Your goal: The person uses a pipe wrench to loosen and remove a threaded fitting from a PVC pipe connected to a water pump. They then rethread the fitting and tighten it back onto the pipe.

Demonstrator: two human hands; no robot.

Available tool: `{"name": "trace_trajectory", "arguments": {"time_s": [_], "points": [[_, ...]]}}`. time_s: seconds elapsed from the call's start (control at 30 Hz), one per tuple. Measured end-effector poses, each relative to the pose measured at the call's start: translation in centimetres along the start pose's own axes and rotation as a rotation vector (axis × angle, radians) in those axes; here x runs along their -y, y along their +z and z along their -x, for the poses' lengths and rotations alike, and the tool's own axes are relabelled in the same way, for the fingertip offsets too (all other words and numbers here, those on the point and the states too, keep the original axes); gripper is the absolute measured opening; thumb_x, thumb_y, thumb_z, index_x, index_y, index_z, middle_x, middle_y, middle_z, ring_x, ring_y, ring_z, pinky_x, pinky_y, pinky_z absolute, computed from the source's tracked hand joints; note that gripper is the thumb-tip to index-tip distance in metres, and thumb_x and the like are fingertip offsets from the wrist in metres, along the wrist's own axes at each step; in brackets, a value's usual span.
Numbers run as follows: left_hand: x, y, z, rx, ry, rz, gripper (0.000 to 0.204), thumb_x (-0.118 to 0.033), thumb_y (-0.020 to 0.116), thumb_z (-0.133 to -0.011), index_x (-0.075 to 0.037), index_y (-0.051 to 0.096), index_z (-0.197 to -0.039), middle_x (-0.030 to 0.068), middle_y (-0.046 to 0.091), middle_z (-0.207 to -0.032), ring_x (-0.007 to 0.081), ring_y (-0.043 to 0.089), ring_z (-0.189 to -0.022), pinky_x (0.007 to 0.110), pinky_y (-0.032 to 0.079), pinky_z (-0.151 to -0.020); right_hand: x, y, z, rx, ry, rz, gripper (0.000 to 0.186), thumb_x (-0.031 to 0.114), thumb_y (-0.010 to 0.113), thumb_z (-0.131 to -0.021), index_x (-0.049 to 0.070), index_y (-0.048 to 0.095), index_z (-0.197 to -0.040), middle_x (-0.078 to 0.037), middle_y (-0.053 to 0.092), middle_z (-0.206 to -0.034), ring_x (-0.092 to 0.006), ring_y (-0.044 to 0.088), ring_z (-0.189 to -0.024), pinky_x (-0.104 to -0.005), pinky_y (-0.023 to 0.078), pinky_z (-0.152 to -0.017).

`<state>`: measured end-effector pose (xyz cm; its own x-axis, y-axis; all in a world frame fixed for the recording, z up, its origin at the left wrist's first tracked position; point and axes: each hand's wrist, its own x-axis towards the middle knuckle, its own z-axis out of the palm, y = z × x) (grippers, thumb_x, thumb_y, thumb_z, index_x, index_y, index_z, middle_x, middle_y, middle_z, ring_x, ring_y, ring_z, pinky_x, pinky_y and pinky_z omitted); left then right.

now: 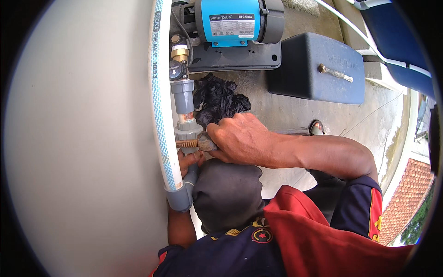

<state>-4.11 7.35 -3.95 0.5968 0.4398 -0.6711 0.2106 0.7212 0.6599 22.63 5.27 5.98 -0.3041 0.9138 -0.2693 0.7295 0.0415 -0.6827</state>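
My right hand [240, 138] is closed around a worn pipe wrench [207, 141]. Its threaded shank lies against a grey pipe union [187, 133], and its metal handle sticks out beyond my hand to the right. Just below the union, my left hand [188, 161] curls round the grey pipe, partly hidden by a white pipe [161, 92] in front. A grey elbow [179, 197] ends that white pipe at the bottom. Above the union rises a grey coupling [183, 94], then a round black gauge [175, 70] and a brass fitting [180, 53].
A blue water pump [230, 21] stands on a black base at the top. Crumpled black plastic [214, 97] lies on the concrete floor. To the right sits a dark box-shaped cover [318, 69] with a metal piece on top. A pale wall [83, 138] fills the left side.
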Motion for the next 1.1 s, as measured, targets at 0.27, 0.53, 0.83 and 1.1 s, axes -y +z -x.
{"name": "trace_trajectory", "arguments": {"time_s": [0.27, 0.53, 0.83, 1.1], "points": [[0.3, -0.2, 0.0, -0.017, -0.036, 0.056, 0.054, -0.028, 0.072, -0.081, -0.004, 0.053, -0.126, 0.0019, 0.061, -0.098, 0.0119, 0.054, -0.082, 0.026, 0.043, -0.074, 0.6, 1.7, -0.9, 0.016, 0.025, 0.028, 0.033, 0.029, 0.074, -0.082, -0.002, 0.064, -0.083, -0.022, 0.067, -0.068, -0.0390, 0.070, -0.065, -0.0451, 0.057, -0.058], [-1.1, 0.8, 0.3, -0.130, -0.098, -0.005, 0.037, -0.022, 0.068, -0.084, -0.002, 0.057, -0.114, 0.0061, 0.062, -0.091, 0.0171, 0.058, -0.085, 0.033, 0.045, -0.080, 2.1, 1.3, -1.4, 0.121, 0.083, 0.140, 0.031, 0.028, 0.072, -0.084, -0.003, 0.067, -0.085, -0.022, 0.069, -0.072, -0.0360, 0.073, -0.070, -0.0436, 0.059, -0.060], [-0.7, 0.0, 0.2, 0.077, -0.077, 0.128, 0.033, -0.030, 0.069, -0.083, -0.005, 0.059, -0.103, 0.0031, 0.056, -0.083, 0.0113, 0.050, -0.073, 0.025, 0.040, -0.068, -2.1, 4.1, -0.9, 0.008, 0.021, 0.021, 0.033, 0.029, 0.077, -0.079, 0.001, 0.066, -0.090, -0.019, 0.069, -0.073, -0.0362, 0.072, -0.070, -0.0447, 0.058, -0.062], [-0.4, -0.3, -0.2, 0.165, -0.090, 0.194, 0.035, -0.030, 0.072, -0.081, -0.005, 0.054, -0.097, 0.0030, 0.054, -0.072, 0.0101, 0.050, -0.064, 0.021, 0.039, -0.057, -9.4, 10.2, -2.7, -0.344, -0.428, -0.277, 0.049, 0.031, 0.082, -0.067, 0.002, 0.067, -0.104, -0.012, 0.067, -0.080, -0.0320, 0.069, -0.071, -0.0408, 0.055, -0.061]]}}
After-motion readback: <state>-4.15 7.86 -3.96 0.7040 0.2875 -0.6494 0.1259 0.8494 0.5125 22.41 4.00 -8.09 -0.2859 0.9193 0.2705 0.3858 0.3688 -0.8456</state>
